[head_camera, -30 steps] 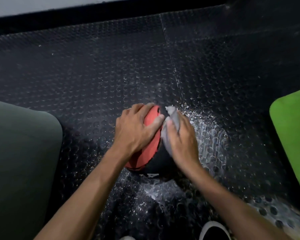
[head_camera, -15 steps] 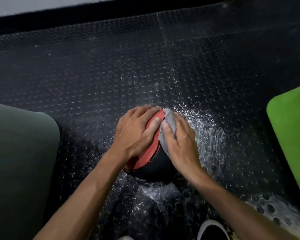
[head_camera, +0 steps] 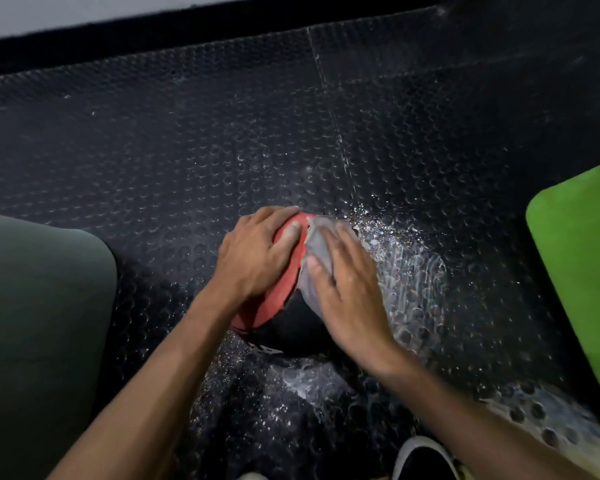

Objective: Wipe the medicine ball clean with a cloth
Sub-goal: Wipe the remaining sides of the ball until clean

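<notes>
A red and black medicine ball sits on the black studded rubber floor in the middle of the view. My left hand lies over its red left side, fingers spread across the top. My right hand presses a grey cloth flat against the ball's upper right side, with fingers nearly straight on the cloth. Most of the ball's right half is hidden under that hand and the cloth.
White dust or wet smears cover the floor to the right of and below the ball. A dark green mat lies at the left, a bright green mat at the right. A shoe tip shows at the bottom edge.
My right hand has slid the cloth further over the top right of the ball, with fingers flatter than before. My left hand has stayed on the red side.
</notes>
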